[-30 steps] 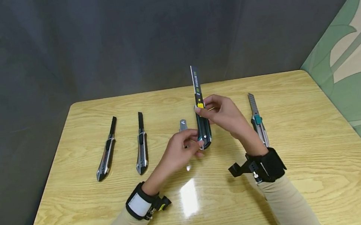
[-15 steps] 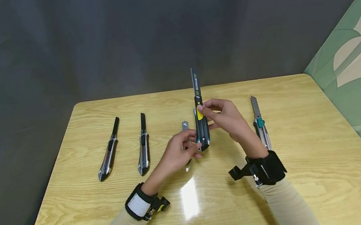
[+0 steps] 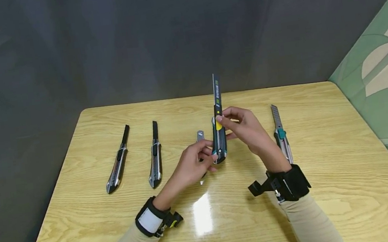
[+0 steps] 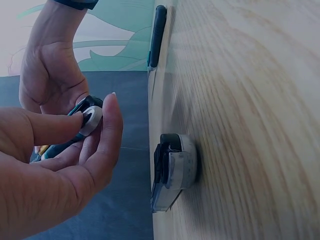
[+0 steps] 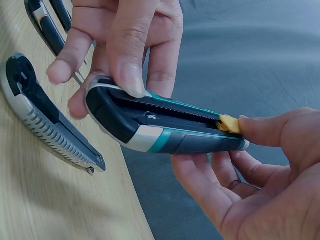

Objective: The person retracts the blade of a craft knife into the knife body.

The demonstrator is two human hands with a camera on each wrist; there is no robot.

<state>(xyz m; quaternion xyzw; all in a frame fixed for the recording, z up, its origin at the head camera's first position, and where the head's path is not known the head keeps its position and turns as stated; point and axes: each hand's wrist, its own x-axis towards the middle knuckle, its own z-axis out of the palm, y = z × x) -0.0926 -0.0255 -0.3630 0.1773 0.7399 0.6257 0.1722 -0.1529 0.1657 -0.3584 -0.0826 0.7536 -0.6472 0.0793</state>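
I hold the utility knife (image 3: 220, 140) up off the table (image 3: 334, 168), between my two hands. My left thumb and fingers pinch its butt end, while my right hand (image 3: 249, 130) grips the front of the handle (image 5: 175, 122), thumb against the yellow slider (image 5: 229, 124) and fingers curled beneath; my left hand (image 3: 195, 162) is the nearer to me. I judge it light enough for a pinch, with a stiff body. The dark side panel (image 5: 207, 144) looks rubbery, so probably less slippery than the silver band (image 5: 145, 138) near my left thumb. The blade (image 3: 217, 90) juts beyond my right fingertips; it looks thin and might snap if bent, so the handle is where to take hold.
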